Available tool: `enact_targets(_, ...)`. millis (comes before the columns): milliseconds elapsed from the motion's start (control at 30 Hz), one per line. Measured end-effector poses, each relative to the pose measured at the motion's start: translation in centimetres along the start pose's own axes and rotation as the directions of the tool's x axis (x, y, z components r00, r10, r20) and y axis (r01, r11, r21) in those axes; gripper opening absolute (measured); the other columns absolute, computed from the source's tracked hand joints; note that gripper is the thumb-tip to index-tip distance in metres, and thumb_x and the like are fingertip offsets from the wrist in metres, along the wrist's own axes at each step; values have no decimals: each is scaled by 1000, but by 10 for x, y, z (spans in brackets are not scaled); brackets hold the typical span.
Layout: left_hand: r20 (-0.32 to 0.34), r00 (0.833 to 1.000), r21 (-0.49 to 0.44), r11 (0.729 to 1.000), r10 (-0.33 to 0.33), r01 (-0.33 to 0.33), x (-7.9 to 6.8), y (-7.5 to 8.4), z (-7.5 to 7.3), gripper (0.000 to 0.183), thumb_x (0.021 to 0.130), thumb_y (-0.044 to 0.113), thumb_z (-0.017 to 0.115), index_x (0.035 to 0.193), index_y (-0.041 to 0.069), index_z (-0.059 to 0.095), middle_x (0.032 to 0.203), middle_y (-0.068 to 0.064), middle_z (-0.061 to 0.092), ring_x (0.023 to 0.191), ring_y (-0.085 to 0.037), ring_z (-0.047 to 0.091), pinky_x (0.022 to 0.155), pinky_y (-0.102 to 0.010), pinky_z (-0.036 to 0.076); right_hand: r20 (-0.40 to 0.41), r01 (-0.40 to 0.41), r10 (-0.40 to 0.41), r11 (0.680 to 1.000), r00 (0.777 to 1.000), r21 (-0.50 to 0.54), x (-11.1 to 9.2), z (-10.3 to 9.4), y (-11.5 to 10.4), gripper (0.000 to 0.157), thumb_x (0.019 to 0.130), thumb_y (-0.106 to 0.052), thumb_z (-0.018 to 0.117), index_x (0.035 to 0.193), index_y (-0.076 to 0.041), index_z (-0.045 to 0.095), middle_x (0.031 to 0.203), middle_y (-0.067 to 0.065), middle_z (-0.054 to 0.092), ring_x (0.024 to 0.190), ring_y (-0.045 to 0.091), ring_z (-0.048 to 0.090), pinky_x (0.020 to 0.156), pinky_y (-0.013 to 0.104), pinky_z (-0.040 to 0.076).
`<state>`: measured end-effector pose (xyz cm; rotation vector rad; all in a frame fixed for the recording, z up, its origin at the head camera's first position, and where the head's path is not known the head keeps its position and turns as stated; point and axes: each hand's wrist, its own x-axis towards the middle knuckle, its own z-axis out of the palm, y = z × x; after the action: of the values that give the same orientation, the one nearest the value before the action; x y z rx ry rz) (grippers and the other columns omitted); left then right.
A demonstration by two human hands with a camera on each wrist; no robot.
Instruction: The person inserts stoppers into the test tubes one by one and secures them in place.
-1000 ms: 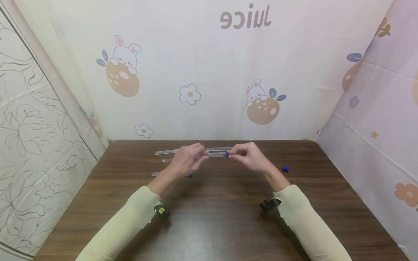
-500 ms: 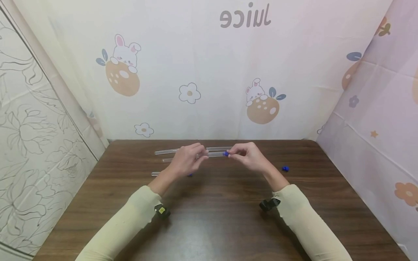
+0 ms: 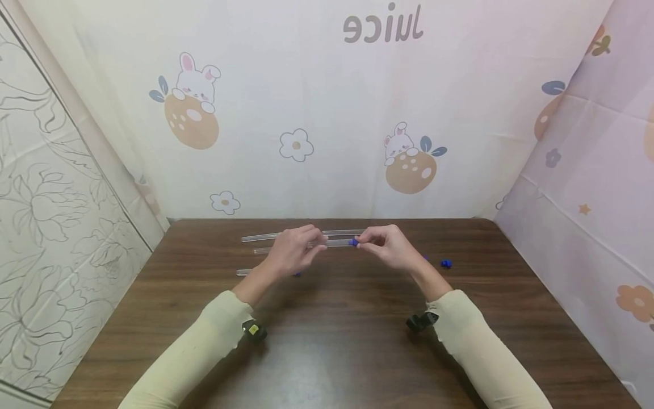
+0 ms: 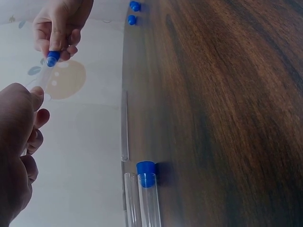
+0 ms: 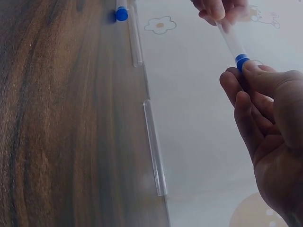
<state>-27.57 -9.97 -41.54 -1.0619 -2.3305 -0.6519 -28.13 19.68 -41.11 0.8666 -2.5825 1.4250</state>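
Between my two hands, a clear test tube (image 3: pixel 338 243) lies nearly level above the back of the table. My left hand (image 3: pixel 296 249) holds its body with curled fingers, hiding part of the glass. At the tube's right end, my right hand (image 3: pixel 389 245) pinches a blue stopper (image 3: pixel 353 242) between thumb and fingers. In the right wrist view, the stopper (image 5: pixel 242 60) sits at the mouth of the tube, in line with it. From the left wrist view, the stopper's lower part (image 4: pixel 51 62) shows at the tube's end.
A test tube with a blue stopper (image 4: pixel 146 168) lies on the wooden table (image 3: pixel 327 352), partly behind my left hand in the head view. Two unstoppered tubes, one left (image 3: pixel 259 237) and one right (image 3: pixel 343 232), lie near the back edge. Loose blue stoppers (image 3: pixel 447 264) rest at right.
Both hands keep their grip in almost the same place. A bit of a second loose blue stopper now shows beside my right wrist.
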Motion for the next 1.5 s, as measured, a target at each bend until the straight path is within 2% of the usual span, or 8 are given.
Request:
enact_targets(200,-13,1000,8,1000,11,-11,0,-1,1,13,97,15,88,107,10,81,100,-4,85,73,-20,76,61,-31,60,2,19,-19,1000,1000,23,-1,1,1,9,99,3,81,106,0,86,103,20,84,83,15,72,74,18,61)
enact_targets(433,-19,1000,4,1000,10,-10,1,-2,3,14,97,15,88,107,10,81,100,-4,84,69,-19,73,56,-25,53,-2,37,-37,999,999,21,1,1,0,10,98,4,81,107,0,86,104,21,85,87,26,74,81,16,62)
enact_targets(667,-22,999,35,999,34,-33,-2,-2,2,12,97,16,88,106,11,81,99,-3,84,71,-19,77,57,-30,57,20,0,0,1000,1000,-1,1,3,-1,8,100,3,80,106,1,85,106,21,85,88,8,72,82,15,61)
enact_targets(800,-20,999,46,999,31,-30,-3,-3,1,12,97,17,88,106,11,81,99,-3,84,71,-20,77,58,-33,59,16,-3,3,1000,1000,3,1,6,0,8,101,3,79,106,0,85,107,21,85,87,6,73,80,16,62)
enact_targets(867,-24,999,44,999,29,-28,-4,-3,0,12,97,17,88,105,11,81,98,-3,84,72,-21,78,58,-34,59,13,-1,1,1000,1000,15,1,8,1,9,102,3,78,108,2,84,108,23,84,87,11,76,80,20,65)
enact_targets(1067,-22,1000,28,999,16,-15,-4,-3,-2,11,99,17,86,106,11,81,100,-4,84,73,-20,77,59,-31,58,6,-7,7,998,1000,68,1,10,2,7,101,5,77,107,4,82,104,29,81,83,26,83,79,48,72)
enact_targets(1200,-17,1000,39,999,15,-14,-2,-4,-2,12,99,17,87,106,11,81,100,-4,84,71,-19,75,58,-27,56,0,-9,9,998,1000,59,2,10,0,6,101,4,78,105,2,83,103,27,82,87,36,83,78,46,72)
enact_targets(1500,-15,999,54,998,30,-29,-1,-2,-2,12,99,19,87,107,11,81,98,-3,83,69,-18,74,55,-27,54,-1,-27,27,1000,1000,9,1,7,-4,8,101,5,78,107,2,84,102,24,84,89,34,83,81,42,72)
